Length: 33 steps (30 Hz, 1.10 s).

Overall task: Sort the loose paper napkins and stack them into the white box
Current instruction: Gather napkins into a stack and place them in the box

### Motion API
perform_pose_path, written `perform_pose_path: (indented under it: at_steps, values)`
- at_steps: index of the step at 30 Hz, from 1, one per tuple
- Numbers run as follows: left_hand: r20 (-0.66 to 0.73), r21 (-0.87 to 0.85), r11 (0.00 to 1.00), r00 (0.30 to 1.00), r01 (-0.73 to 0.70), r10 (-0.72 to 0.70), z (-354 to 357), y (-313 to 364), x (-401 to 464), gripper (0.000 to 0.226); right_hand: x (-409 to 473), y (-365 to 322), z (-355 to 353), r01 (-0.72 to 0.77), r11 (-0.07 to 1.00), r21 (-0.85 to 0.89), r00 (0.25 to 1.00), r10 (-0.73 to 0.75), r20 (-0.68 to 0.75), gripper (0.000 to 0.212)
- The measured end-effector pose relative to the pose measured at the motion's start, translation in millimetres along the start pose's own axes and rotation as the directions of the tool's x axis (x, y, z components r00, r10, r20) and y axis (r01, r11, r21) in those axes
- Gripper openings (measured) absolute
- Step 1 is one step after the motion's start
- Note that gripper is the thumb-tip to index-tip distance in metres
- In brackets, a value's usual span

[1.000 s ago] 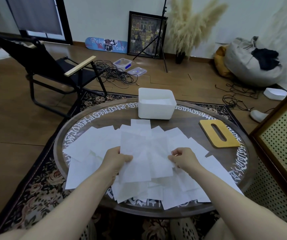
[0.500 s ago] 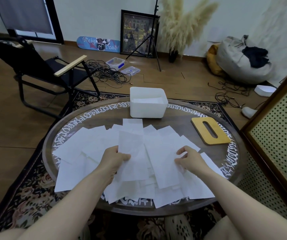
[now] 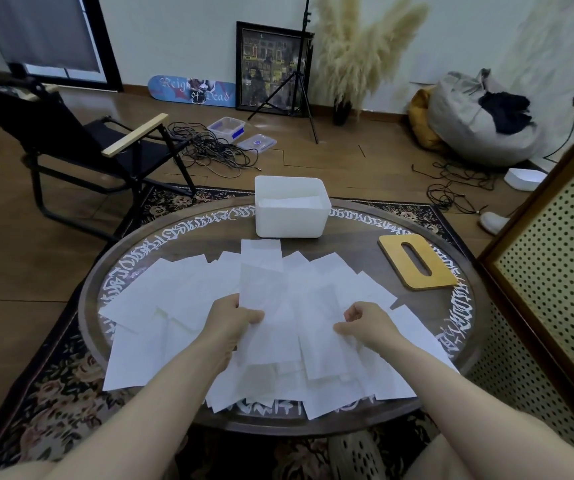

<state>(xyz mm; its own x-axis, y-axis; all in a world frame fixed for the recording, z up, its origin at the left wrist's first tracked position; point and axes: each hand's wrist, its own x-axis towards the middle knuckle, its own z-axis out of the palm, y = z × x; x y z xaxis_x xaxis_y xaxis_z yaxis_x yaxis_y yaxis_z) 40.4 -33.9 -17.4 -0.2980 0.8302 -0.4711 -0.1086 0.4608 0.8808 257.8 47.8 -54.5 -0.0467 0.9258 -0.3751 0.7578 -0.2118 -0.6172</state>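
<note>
— What was seen on the table (image 3: 355,244)?

— Loose napkins (image 3: 181,299) were spread in an overlapping fan across its near half, some hanging past the near edge. The white box (image 3: 290,220) was set at the far side, open, with pale sheets visible inside, apart from the fan. A yellow lid (image 3: 417,263) with a slot was laid flat to the right of the box.

— And the hands?

— One upright napkin (image 3: 261,299) was pinched at its left edge by the left hand (image 3: 232,322), thumb on top and fingers curled beneath. The right hand (image 3: 365,325) was held over the right side of the pile with fingers curled in; whether a sheet was caught under them could not be told.

— What else was framed?

— A black chair (image 3: 81,147), cables (image 3: 209,150) and a tripod (image 3: 299,81) were seen on the floor behind.
</note>
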Motion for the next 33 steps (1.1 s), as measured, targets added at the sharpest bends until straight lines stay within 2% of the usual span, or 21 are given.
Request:
perform_pose_path:
  at_steps: [3,6,11,15,19,22,25,33]
  values:
    - [-0.017,-0.011,1.000,1.000,0.001,-0.001,-1,-1,0,0.016,0,0,-5,0.058,0.996,-0.069,0.993,-0.065,-0.096,0.021]
    - [-0.041,-0.033,0.999,0.999,-0.009,0.007,-2,-2,2,0.019,-3,-4,-13,0.085,0.996,-0.017,0.988,-0.087,-0.129,0.018]
    - [-0.070,-0.069,0.996,0.997,-0.050,0.045,0,-3,2,0.021,-13,-14,-27,0.100,0.956,0.274,0.988,-0.064,-0.137,0.012]
    - [-0.088,-0.077,0.995,0.994,-0.070,0.063,2,-4,3,0.023,-24,-26,-37,0.105,0.871,0.480,0.991,-0.050,-0.125,0.008]
    - [-0.059,-0.065,0.995,0.995,-0.081,0.077,9,-4,3,0.021,-32,-37,-28,0.077,0.757,0.648,0.997,-0.078,-0.027,0.013]
    - [0.028,-0.070,0.996,0.998,-0.054,0.056,15,-3,2,0.019,-36,-43,-16,0.095,0.777,0.622,0.990,-0.140,0.024,0.013]
    - [0.093,-0.167,0.986,0.995,-0.018,0.034,19,-2,1,0.016,-38,-46,-9,0.138,0.836,0.532,0.984,-0.177,0.023,0.013]
    - [0.136,-0.242,0.969,0.991,0.050,-0.017,15,-1,-1,0.022,-38,-47,-4,0.194,0.881,0.431,0.975,-0.221,0.014,0.008]
